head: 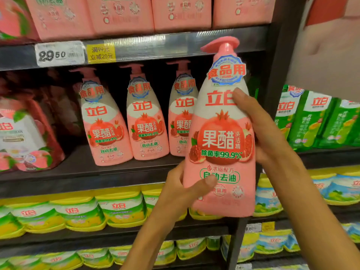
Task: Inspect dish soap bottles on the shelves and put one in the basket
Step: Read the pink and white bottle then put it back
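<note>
I hold a pink pump bottle of dish soap upright in front of the shelf, its pomegranate label facing me. My left hand grips its lower left side, thumb across the front near the bottom. My right hand wraps round its right side, thumb on the white upper part of the label. Three matching pink bottles stand in a row on the dark middle shelf behind it. No basket is in view.
Pink refill packs fill the top shelf above a price tag. Pink pouches sit at the left, green pouches at the right. Yellow-lidded packs line the lower shelves. A person's sleeve shows at upper right.
</note>
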